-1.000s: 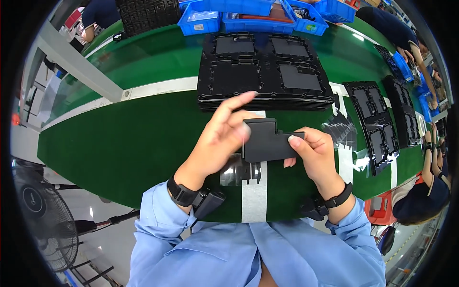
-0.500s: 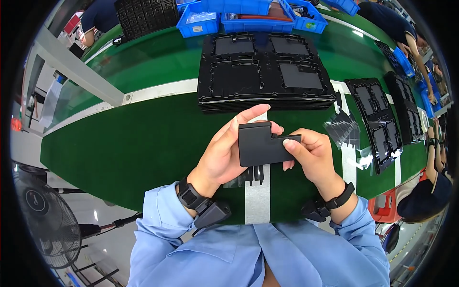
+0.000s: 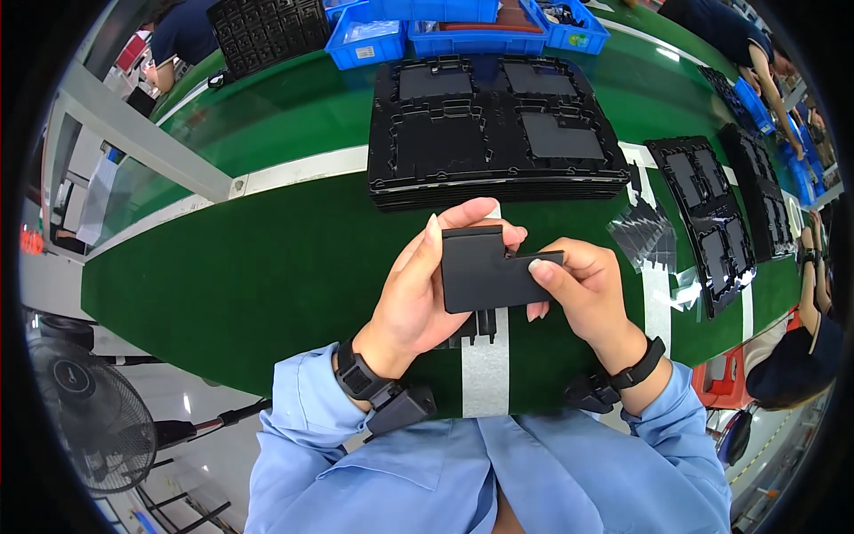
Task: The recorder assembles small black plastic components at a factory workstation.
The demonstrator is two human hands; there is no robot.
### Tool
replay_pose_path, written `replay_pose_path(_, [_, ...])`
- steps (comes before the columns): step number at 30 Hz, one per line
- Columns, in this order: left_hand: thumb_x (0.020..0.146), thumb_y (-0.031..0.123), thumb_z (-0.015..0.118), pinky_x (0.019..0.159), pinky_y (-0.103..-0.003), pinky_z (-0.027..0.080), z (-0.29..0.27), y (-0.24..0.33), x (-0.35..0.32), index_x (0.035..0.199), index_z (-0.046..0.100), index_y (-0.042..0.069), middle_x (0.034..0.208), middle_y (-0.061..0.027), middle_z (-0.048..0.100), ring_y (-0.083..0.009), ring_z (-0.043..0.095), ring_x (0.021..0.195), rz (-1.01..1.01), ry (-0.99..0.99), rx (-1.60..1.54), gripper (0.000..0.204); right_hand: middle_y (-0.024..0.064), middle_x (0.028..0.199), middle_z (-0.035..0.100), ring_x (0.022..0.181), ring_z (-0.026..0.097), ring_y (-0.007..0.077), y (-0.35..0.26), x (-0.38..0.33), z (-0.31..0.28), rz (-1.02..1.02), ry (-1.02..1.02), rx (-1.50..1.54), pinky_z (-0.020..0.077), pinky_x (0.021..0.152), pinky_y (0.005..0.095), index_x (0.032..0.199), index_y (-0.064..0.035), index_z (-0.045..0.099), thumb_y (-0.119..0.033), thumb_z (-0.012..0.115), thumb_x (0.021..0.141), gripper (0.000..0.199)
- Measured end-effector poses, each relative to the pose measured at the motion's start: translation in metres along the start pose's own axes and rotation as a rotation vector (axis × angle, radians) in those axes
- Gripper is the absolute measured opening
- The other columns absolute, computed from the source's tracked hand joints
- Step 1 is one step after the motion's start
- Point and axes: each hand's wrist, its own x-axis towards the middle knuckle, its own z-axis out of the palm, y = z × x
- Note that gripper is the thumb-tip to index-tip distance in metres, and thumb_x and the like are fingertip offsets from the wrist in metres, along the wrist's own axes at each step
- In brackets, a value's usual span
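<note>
A flat black L-shaped block (image 3: 485, 280), matte and smooth like a battery pack, is held up in front of me between both hands. My left hand (image 3: 411, 298) supports it from the left, with the thumb along its left edge and the fingers behind it, the tips showing above the notch. My right hand (image 3: 587, 292) pinches its narrow right arm, thumb on the front face and fingers behind. Below the block, thin black strips with prongs (image 3: 485, 327) lie on the table over a white band, partly hidden by my left hand.
Beyond my hands stands a stack of black moulded trays (image 3: 498, 182), its top one holding dark pieces in some pockets. To the right lie clear film strips (image 3: 642, 236) and another black tray (image 3: 707, 222). Blue bins (image 3: 480, 40) stand at the back. Co-workers sit left and right.
Both hands keep the same grip on the L-shaped block. The whole view has shifted slightly, and the left fingers have moved a little closer together behind the block.
</note>
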Motion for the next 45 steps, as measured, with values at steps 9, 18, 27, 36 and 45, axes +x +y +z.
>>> replay_pose_path(9, [0.100, 0.053, 0.021, 0.106, -0.043, 0.037, 0.007, 0.019, 0.002, 0.142, 0.031, -0.001, 0.137, -0.0267, 0.044, -0.0326, 0.046, 0.126, 0.058, -0.030, 0.375, 0.070, 0.0058, 0.070, 0.063, 0.057, 0.061, 0.0090, -0.002, -0.002, -0.003, -0.078, 0.052, -0.004, 0.0492, 0.051, 0.0207, 0.087, 0.0023, 0.063, -0.011, 0.061, 0.092, 0.014])
replay_pose_path(18, [0.101, 0.049, 0.024, 0.101, -0.039, 0.041, 0.009, 0.012, 0.000, 0.137, 0.039, -0.003, 0.130, -0.0215, 0.051, -0.0250, 0.054, 0.115, -0.025, 0.026, 0.389, 0.065, 0.0060, 0.070, 0.063, 0.055, 0.059, 0.0083, 0.004, -0.002, -0.001, -0.055, 0.043, -0.015, 0.0471, 0.049, 0.0196, 0.086, 0.0023, 0.062, -0.012, 0.061, 0.092, 0.015])
replay_pose_path(27, [0.080, -0.001, 0.069, 0.089, -0.028, 0.045, 0.004, 0.030, -0.008, 0.135, 0.042, 0.001, 0.101, -0.0075, 0.064, -0.0128, 0.064, 0.091, 0.294, -0.023, 1.049, 0.061, 0.0081, 0.071, 0.065, 0.058, 0.062, 0.0114, -0.001, -0.001, -0.017, -0.069, -0.006, -0.081, 0.0511, 0.052, 0.0222, 0.088, 0.0037, 0.064, -0.010, 0.061, 0.091, 0.014])
replay_pose_path(36, [0.080, -0.004, 0.068, 0.086, -0.025, 0.047, 0.018, 0.030, -0.016, 0.135, 0.041, 0.000, 0.101, -0.0080, 0.066, -0.0091, 0.063, 0.090, 0.342, 0.019, 0.767, 0.062, 0.0208, 0.142, 0.038, 0.128, 0.038, 0.0470, 0.027, -0.001, 0.000, 0.184, -0.572, 0.759, 0.0320, 0.104, 0.0631, 0.137, -0.0099, 0.042, -0.061, 0.063, 0.079, 0.080])
replay_pose_path(45, [0.080, 0.017, 0.073, 0.101, -0.038, 0.037, 0.002, 0.036, -0.019, 0.126, 0.051, 0.003, 0.123, -0.0125, 0.054, -0.0235, 0.050, 0.116, 0.175, 0.046, 1.129, 0.053, 0.0297, 0.144, 0.031, 0.127, 0.039, 0.0461, 0.026, 0.000, -0.021, 0.097, -0.577, 0.745, 0.0381, 0.100, 0.0485, 0.144, -0.0074, 0.032, -0.079, 0.045, 0.076, 0.100])
